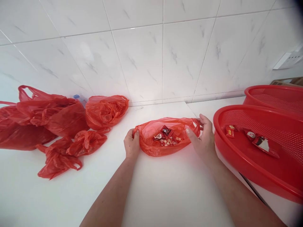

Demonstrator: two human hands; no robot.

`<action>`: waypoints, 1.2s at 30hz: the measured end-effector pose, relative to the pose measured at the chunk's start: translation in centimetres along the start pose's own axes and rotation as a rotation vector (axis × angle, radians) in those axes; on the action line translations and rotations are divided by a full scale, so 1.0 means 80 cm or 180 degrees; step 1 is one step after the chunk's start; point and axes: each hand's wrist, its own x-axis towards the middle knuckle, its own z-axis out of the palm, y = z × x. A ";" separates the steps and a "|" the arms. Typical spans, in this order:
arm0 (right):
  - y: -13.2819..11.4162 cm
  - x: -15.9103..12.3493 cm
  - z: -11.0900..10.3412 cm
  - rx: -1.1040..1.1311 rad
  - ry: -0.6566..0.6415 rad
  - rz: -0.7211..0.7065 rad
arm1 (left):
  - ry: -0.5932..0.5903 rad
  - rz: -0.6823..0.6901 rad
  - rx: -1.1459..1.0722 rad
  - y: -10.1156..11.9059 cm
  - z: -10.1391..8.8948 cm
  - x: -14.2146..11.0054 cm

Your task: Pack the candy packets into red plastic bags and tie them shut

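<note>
A red plastic bag (153, 151) rests on the white counter with its mouth spread wide. Inside lie several small red snack packets (168, 141) with white and yellow print. My left hand (132, 143) pinches the bag's left edge between thumb and fingers. At the opposite end is my right hand (205, 142), open, its thumb apart from the fingers and touching the bag near its right handle. Part of the right fingers is hidden behind the bag's edge.
To the right, a red perforated basket (227, 154) holds a few packets (265, 145), with another red basket (272, 91) behind. On the left sit full red bags (68, 116), an open bag (106, 110) and crumpled bags (59, 157). A tiled wall (142, 63) closes off the back.
</note>
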 end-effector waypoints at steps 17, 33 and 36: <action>-0.015 0.035 -0.004 0.1598 -0.0355 0.1572 | -0.0311 -0.0712 -0.2491 0.066 -0.017 0.040; -0.070 0.097 -0.036 0.2108 -0.0002 0.1130 | -0.0888 0.0520 -0.2693 0.178 -0.067 0.056; -0.050 0.063 -0.041 0.2087 -0.0018 0.0999 | -0.0726 0.0699 -0.2398 0.151 -0.072 0.038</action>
